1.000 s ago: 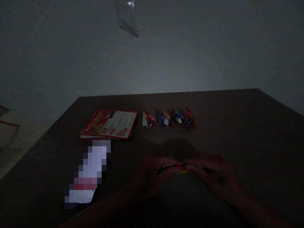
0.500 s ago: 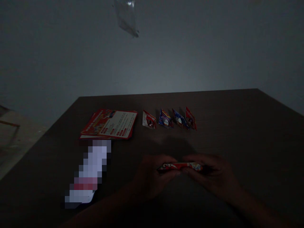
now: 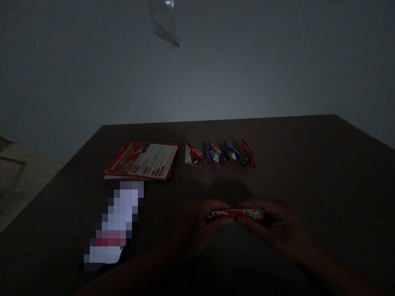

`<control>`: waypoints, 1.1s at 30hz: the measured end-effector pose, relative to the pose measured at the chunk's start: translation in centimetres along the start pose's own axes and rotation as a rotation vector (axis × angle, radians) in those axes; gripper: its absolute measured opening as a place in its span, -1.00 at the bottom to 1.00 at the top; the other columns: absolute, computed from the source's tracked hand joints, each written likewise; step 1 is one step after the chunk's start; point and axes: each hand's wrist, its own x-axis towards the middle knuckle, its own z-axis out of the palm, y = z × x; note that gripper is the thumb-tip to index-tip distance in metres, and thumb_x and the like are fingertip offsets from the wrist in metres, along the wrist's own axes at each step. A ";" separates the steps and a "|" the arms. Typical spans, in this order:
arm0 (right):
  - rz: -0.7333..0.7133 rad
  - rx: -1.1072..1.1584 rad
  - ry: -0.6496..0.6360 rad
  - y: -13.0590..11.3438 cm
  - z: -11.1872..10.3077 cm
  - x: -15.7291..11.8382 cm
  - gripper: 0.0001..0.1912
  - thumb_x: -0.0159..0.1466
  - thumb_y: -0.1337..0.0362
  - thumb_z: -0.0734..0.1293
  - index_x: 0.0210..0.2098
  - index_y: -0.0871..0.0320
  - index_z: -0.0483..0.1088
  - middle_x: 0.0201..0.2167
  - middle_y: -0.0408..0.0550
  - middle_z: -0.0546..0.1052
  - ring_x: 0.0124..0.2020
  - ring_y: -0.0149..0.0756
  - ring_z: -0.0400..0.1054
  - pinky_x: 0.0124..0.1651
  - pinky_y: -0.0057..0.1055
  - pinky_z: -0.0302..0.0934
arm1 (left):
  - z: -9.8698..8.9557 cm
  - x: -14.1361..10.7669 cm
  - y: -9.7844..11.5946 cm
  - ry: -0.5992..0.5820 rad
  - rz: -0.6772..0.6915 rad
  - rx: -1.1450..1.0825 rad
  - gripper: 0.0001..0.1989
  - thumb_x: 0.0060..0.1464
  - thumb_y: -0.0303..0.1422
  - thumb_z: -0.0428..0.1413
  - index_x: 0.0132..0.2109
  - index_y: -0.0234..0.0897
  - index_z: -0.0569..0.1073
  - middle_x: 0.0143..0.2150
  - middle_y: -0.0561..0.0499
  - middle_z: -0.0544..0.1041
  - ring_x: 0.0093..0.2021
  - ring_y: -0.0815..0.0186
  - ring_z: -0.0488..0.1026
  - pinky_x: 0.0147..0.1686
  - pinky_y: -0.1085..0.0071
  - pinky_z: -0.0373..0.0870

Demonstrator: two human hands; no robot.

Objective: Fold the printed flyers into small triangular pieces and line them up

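Note:
Both hands grip a red printed paper piece (image 3: pixel 239 213) with patterned ends. It is seen nearly edge-on and looks folded, though the dim light hides details. My left hand (image 3: pixel 200 226) pinches its left half between thumb and fingers. On the right half, my right hand (image 3: pixel 277 226) closes in the same way, thumbs almost meeting at the middle. Beyond the hands, several small folded printed pieces stand in a row: a red and white one (image 3: pixel 194 155), two blue ones (image 3: pixel 215 154) and a red one (image 3: pixel 248 153) at the right.
A stack of red and white printed sheets (image 3: pixel 154 160) lies on the dark wooden table (image 3: pixel 293 144), left of the row. Nearer me is a lit, pixelated phone-like object (image 3: pixel 120 222). A clear plastic bag (image 3: pixel 165 24) hangs on the wall behind.
The red printed piece sits very slightly higher and is tilted a little differently in my hands. Both hands keep their hold, and the things on the table stay where they were.

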 end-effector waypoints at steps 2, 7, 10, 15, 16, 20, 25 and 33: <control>0.012 -0.006 -0.009 -0.1 -0.1 0.0 -0.91 0.16 0.32 0.37 -0.33 0.14 0.52 -0.56 -0.17 0.58 -0.61 -0.42 0.42 -0.58 -0.60 0.25 | 0.0 -0.1 0.0 -0.009 -0.004 -0.012 -0.83 0.01 -0.41 0.22 -0.18 -0.20 0.55 -0.37 0.12 0.62 -0.45 0.43 0.52 -0.41 0.60 0.37; 0.037 -0.015 -0.012 0.1 -0.1 0.0 -0.86 0.24 0.29 0.31 -0.31 0.13 0.52 -0.49 -0.12 0.61 -0.54 -0.37 0.46 -0.56 -0.55 0.25 | -0.4 -0.1 0.2 -0.037 0.006 0.002 -0.82 0.10 -0.40 0.13 -0.13 -0.16 0.53 -0.32 0.11 0.62 -0.38 0.40 0.54 -0.35 0.56 0.38; 0.030 0.001 0.006 0.2 0.0 -0.1 -0.87 0.23 0.29 0.32 -0.31 0.12 0.53 -0.49 -0.13 0.61 -0.53 -0.37 0.47 -0.52 -0.55 0.27 | -0.5 0.0 0.3 -0.045 0.017 -0.013 -0.83 0.12 -0.39 0.11 -0.14 -0.17 0.54 -0.34 0.11 0.62 -0.39 0.41 0.53 -0.37 0.58 0.37; 0.037 -0.034 0.029 0.0 0.0 -0.1 -0.88 0.23 0.30 0.32 -0.31 0.13 0.52 -0.53 -0.15 0.60 -0.61 -0.42 0.42 -0.59 -0.58 0.23 | -0.5 0.0 0.3 -0.026 -0.068 0.001 -0.78 0.07 -0.37 0.15 -0.09 -0.18 0.52 -0.30 0.09 0.62 -0.37 0.39 0.53 -0.39 0.56 0.35; 0.030 -0.038 0.035 -0.1 -0.1 -0.1 -0.87 0.23 0.30 0.32 -0.31 0.14 0.52 -0.52 -0.14 0.60 -0.60 -0.41 0.43 -0.58 -0.58 0.23 | -0.4 0.1 0.4 -0.022 -0.086 -0.005 -0.78 0.08 -0.35 0.14 -0.09 -0.18 0.52 -0.29 0.09 0.62 -0.37 0.39 0.53 -0.40 0.56 0.35; 0.014 -0.039 0.049 -0.3 -0.2 0.0 -0.84 0.25 0.31 0.27 -0.31 0.15 0.52 -0.55 -0.15 0.59 -0.62 -0.42 0.42 -0.60 -0.59 0.23 | -0.4 0.0 0.4 -0.033 -0.100 -0.027 -0.81 0.14 -0.32 0.07 -0.17 -0.20 0.55 -0.40 0.10 0.60 -0.46 0.41 0.49 -0.47 0.57 0.32; 0.018 -0.043 0.042 -0.3 -0.1 0.0 -0.82 0.27 0.30 0.26 -0.30 0.13 0.52 -0.53 -0.15 0.59 -0.59 -0.40 0.44 -0.59 -0.57 0.24 | -0.4 -0.1 0.2 -0.014 -0.075 -0.060 -0.79 0.19 -0.34 0.02 -0.20 -0.18 0.56 -0.41 0.12 0.59 -0.44 0.42 0.49 -0.43 0.58 0.33; 0.008 -0.072 0.056 -0.5 -0.2 0.2 -0.84 0.24 0.29 0.29 -0.35 0.13 0.54 -0.53 -0.14 0.61 -0.61 -0.39 0.45 -0.61 -0.57 0.26 | -0.5 -0.1 0.4 -0.014 -0.013 -0.016 -0.79 0.18 -0.40 0.03 -0.17 -0.19 0.56 -0.39 0.11 0.61 -0.43 0.43 0.52 -0.41 0.60 0.34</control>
